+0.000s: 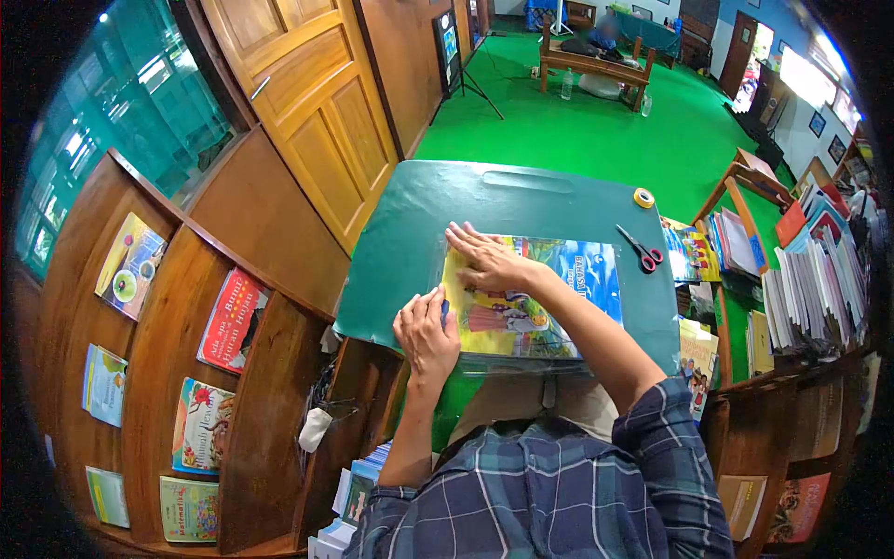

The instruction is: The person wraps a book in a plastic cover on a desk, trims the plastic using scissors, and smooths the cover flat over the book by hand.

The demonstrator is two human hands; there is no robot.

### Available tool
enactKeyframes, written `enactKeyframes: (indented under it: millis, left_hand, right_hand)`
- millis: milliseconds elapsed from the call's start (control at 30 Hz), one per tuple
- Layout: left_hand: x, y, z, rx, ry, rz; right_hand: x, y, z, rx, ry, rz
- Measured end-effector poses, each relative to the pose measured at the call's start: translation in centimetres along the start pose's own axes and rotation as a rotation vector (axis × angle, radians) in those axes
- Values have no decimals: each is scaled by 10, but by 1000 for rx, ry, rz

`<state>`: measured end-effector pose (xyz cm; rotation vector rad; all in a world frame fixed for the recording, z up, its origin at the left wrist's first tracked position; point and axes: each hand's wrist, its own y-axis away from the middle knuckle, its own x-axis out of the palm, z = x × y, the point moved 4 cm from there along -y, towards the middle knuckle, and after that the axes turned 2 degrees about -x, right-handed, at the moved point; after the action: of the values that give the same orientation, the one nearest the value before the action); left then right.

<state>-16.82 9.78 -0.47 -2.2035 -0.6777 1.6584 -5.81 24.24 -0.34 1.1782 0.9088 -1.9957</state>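
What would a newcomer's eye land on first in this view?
Probably the vivid green floor, spreading across the room beyond the table. Next, the colourful book on that table, with the right hand flat on it and the left hand at its left edge, around a mostly hidden blue object. Scissors and tape lie near the table's right edge.

I see daylight glaring white through the doorway (760, 51) at upper right and soft sheen on my table (396, 252). My left hand (427, 337) and right hand (492, 261) look sharp; the lens bows the shelves (154, 359) and blackens 4 corners.
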Motion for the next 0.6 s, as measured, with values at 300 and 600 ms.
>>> enactKeyframes:
  millis: [300, 600]
  left_hand:
    - [-2, 0, 0, 0, 5, -3]
    - [-2, 0, -1, 17, 23, -2]
  right_hand:
    - [9, 19, 32, -121, 84, 40]
    - [6, 23, 38, -116, 66, 34]
